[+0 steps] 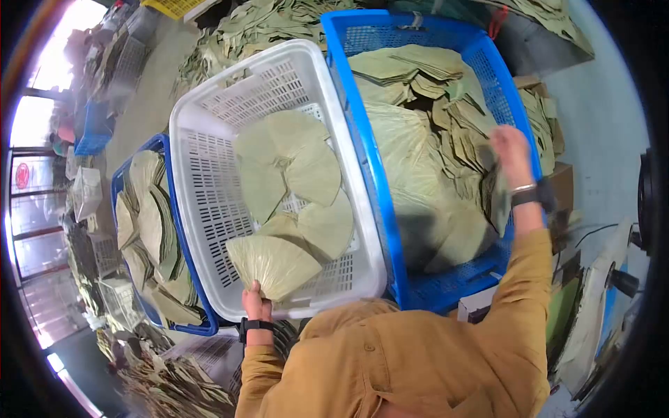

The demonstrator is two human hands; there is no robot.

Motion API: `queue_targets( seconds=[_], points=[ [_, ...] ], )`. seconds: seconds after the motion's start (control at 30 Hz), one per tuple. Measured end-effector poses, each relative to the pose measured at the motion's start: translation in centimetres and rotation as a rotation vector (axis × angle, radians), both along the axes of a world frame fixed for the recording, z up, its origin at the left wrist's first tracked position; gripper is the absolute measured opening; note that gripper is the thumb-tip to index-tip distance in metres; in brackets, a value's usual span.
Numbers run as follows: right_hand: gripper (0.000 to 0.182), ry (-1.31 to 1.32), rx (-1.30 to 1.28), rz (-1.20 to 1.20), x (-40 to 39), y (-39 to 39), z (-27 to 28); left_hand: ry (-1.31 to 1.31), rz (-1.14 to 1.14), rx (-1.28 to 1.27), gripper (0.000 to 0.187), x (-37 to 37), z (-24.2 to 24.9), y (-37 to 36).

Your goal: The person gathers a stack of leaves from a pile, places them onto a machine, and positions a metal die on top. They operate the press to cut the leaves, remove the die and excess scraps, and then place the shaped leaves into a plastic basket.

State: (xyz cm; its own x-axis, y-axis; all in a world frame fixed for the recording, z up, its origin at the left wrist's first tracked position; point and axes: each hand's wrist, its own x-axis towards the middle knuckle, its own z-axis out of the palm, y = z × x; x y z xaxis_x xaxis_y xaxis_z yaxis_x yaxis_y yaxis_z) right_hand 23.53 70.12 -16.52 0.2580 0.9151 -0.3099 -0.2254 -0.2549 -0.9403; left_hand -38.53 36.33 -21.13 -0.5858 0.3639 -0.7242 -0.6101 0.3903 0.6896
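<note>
My left hand [256,304] is at the near edge of a white plastic basket [197,160], its fingers closed on the narrow end of a fan-shaped folded dried leaf [273,265]. Several similar pale green leaves [289,164] lie spread on the basket floor. My right hand [513,155] is over the right side of a large blue basket [385,230], close to its wall. Motion blurs its fingers, so I cannot make out whether they hold a leaf. Stacks of folded dried leaves [404,139] fill much of the blue basket beneath it.
A smaller blue basket [211,322] full of folded leaves stands left of the white one. Loose leaves [261,28] are heaped behind the baskets, and more [174,380] lie at lower left. Cardboard boxes [562,182] stand on the right by the wall.
</note>
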Motion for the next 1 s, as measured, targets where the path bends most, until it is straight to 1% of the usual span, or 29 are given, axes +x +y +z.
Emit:
queue_targets(
  seconds=[0.03, 0.07, 0.1, 0.13, 0.17, 0.2, 0.23, 0.3, 0.37, 0.43, 0.47, 0.5, 0.53, 0.57, 0.6, 0.63, 0.7, 0.73, 0.77, 0.83, 0.87, 0.9, 0.93, 0.97, 1.0],
  points=[
    [0.023, -0.202, -0.022, 0.072, -8.2, 0.2, 1.9, -0.012, 0.009, 0.0, 0.027, -0.6, -0.7, 1.2],
    [0.036, -0.574, -0.075, 0.291, -13.6, -0.1, 2.8, -0.011, -0.047, 0.038, 0.027, -1.3, -1.7, 2.3],
    [0.057, -0.624, 0.093, 0.438, -17.6, -0.7, 0.2, -0.01, -0.102, 0.075, 0.026, -2.1, -2.7, 3.7],
    [0.076, -0.69, -0.015, 0.61, -22.2, -1.7, 2.2, 0.051, -0.113, 0.043, 0.026, -2.3, -2.7, 6.0],
    [0.081, -0.756, -0.036, 0.638, -26.4, -2.8, 2.8, 0.06, -0.15, 0.071, 0.028, -3.1, -3.8, 8.1],
    [0.081, -0.665, 0.111, 0.614, -29.4, -4.1, 1.9, 0.068, -0.186, 0.101, 0.03, -3.9, -5.0, 10.1],
    [0.072, -0.945, 0.2, 0.484, -30.5, -4.6, -0.2, 0.055, -0.173, 0.143, 0.029, -4.6, -6.6, 12.3],
    [0.061, -1.018, 0.068, 0.497, -31.5, -4.1, 1.6, 0.027, -0.149, 0.202, 0.028, -5.7, -9.5, 17.9],
    [0.054, -1.15, 0.057, 0.47, -32.5, -3.8, 2.2, -0.153, -0.134, 0.249, 0.029, -6.8, -11.9, 23.5],
    [0.053, -1.187, 0.06, 0.475, -32.8, -3.7, 2.0, -0.197, -0.145, 0.28, 0.03, -7.6, -16.4, 28.4],
    [0.053, -1.186, 0.013, 0.464, -32.9, -3.6, 2.0, -0.225, -0.152, 0.304, 0.032, -7.8, -18.4, 30.8],
    [0.053, -1.183, -0.032, 0.452, -33.1, -3.4, 1.9, -0.239, -0.148, 0.314, 0.032, -8.1, -19.8, 33.2],
    [0.054, -1.217, -0.005, 0.45, -33.2, -3.3, 1.9, -0.255, -0.177, 0.314, 0.032, -8.2, -21.1, 35.3],
    [0.054, -1.235, -0.01, 0.447, -33.2, -3.3, 1.8, -0.274, -0.209, 0.31, 0.032, -8.1, -22.5, 36.9],
    [0.055, -1.227, -0.055, 0.436, -33.2, -3.3, 1.7, -0.234, -0.254, 0.322, 0.037, -8.2, -24.6, 38.3],
    [0.056, -1.218, -0.096, 0.425, -33.3, -3.3, 1.7, -0.25, -0.254, 0.328, 0.037, -8.2, -26.5, 39.6],
    [0.057, -1.281, -0.076, 0.433, -33.7, -3.0, 1.9, -0.066, -0.349, 0.16, 0.045, -7.6, -27.2, 41.7],
    [0.057, -1.297, -0.102, 0.427, -33.9, -3.0, 2.0, 0.106, -0.472, -0.035, 0.053, -7.5, -27.3, 42.0],
    [0.058, -1.313, -0.128, 0.425, -34.0, -3.0, 2.1, 0.093, -0.465, -0.044, 0.053, -7.2, -28.2, 41.3],
    [0.059, -1.327, -0.102, 0.455, -33.6, -3.1, 1.9, 0.287, -0.531, -0.144, 0.061, -6.8, -31.8, 38.9],
    [0.06, -1.344, -0.08, 0.456, -33.5, -3.1, 1.8, 0.22, -0.485, 0.041, 0.073, -7.0, -40.9, 36.3],
    [0.061, -1.357, -0.05, 0.456, -33.5, -3.1, 1.7, 0.23, -0.474, 0.044, 0.073, -6.7, -42.8, 34.5],
    [0.062, -1.338, -0.07, 0.453, -33.3, -3.2, 1.6, 0.569, -0.499, 0.188, 0.077, -6.0, -43.3, 33.0],
    [0.063, -1.32, -0.085, 0.451, -33.0, -3.3, 1.4, 0.912, -0.51, 0.33, 0.081, -4.2, -42.6, 31.9],
    [0.063, -1.311, -0.06, 0.456, -33.2, -3.2, 1.9, 0.931, -0.492, 0.331, 0.081, -5.2, -41.6, 32.0]
  ],
)
